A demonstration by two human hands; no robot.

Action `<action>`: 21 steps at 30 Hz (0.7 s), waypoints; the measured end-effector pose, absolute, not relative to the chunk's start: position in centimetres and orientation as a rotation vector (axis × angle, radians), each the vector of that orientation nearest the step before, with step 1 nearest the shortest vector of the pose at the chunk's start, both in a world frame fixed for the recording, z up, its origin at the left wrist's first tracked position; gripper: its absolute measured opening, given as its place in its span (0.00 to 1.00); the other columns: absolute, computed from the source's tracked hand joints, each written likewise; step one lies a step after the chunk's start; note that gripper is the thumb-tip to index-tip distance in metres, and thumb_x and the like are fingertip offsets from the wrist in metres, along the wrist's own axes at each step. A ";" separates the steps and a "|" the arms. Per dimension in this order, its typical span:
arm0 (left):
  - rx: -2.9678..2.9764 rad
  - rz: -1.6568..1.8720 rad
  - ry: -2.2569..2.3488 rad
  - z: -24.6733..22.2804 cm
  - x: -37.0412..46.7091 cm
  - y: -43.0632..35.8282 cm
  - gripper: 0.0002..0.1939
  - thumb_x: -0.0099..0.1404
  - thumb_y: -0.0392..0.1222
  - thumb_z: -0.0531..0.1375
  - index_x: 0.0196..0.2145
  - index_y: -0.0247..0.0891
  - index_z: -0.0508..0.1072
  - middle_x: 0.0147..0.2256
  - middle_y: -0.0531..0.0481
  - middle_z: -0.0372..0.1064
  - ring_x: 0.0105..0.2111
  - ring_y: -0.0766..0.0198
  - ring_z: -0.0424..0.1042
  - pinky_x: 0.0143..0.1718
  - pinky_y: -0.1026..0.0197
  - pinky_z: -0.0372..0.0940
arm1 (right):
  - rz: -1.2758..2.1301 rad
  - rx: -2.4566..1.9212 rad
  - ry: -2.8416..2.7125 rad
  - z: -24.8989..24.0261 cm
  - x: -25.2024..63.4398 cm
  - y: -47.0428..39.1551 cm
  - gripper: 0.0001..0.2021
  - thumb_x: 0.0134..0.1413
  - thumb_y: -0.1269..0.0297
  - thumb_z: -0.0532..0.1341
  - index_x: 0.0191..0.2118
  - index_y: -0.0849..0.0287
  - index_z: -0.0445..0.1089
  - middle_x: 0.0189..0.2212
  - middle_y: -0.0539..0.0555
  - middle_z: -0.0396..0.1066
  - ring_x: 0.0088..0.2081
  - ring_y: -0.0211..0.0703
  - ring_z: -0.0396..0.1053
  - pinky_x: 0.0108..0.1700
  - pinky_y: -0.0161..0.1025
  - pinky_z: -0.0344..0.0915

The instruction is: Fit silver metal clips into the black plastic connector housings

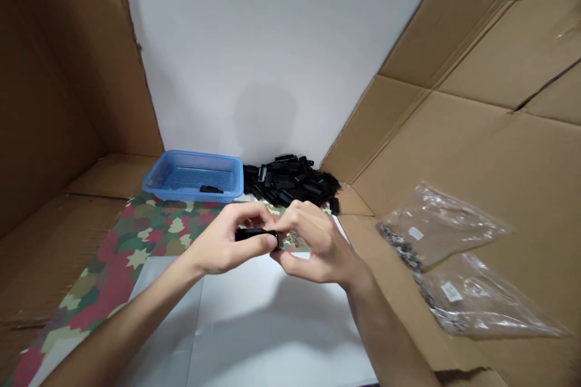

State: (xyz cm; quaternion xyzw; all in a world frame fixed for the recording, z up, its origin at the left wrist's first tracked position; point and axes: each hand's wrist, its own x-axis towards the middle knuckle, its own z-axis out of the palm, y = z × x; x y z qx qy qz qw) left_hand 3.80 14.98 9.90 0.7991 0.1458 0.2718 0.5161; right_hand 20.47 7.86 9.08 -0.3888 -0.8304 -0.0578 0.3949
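Note:
My left hand [227, 245] is closed around a small black oblong plastic piece [249, 234], its thumb pressed along the near side. At the piece's right end, the fingertips of my right hand [313, 245] pinch around the tip, where a shiny edge shows. My fingers hide whatever else they may hold there. Both hands are above a white sheet [254, 314]. Just behind them, partly covered by my right hand, small shiny metal bits [295, 237] lie on the camouflage-patterned cloth.
A blue basket [154, 184] at the back left holds one black piece [211, 189]. Beside it is a heap of similar black pieces [290, 180]. Two clear bags [458, 217] with small metal parts lie on the right. Cardboard walls [476, 151] stand at both sides.

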 end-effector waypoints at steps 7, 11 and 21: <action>1.775 0.561 0.314 9.8 3.8 15.0 0.12 0.57 0.47 0.59 0.26 0.34 0.66 0.26 0.50 0.66 0.26 0.67 0.63 0.29 0.65 0.58 | -0.145 -0.933 -2.099 9.1 20.5 7.8 0.06 0.48 0.73 0.57 0.33 0.55 0.61 0.24 0.49 0.67 0.26 0.39 0.60 0.29 0.38 0.57; 1.685 0.538 0.301 9.6 3.9 14.9 0.14 0.56 0.49 0.61 0.25 0.35 0.65 0.26 0.51 0.65 0.26 0.67 0.63 0.28 0.65 0.58 | -0.148 -0.906 -2.096 9.1 20.5 7.7 0.07 0.48 0.73 0.57 0.33 0.55 0.61 0.24 0.49 0.66 0.26 0.39 0.60 0.28 0.38 0.59; 1.577 0.535 0.306 8.9 4.3 14.6 0.16 0.54 0.50 0.62 0.24 0.35 0.63 0.26 0.51 0.63 0.27 0.67 0.62 0.28 0.65 0.58 | -0.111 -0.907 -2.063 9.0 20.5 7.5 0.08 0.48 0.74 0.57 0.34 0.54 0.61 0.24 0.49 0.65 0.26 0.39 0.61 0.27 0.37 0.59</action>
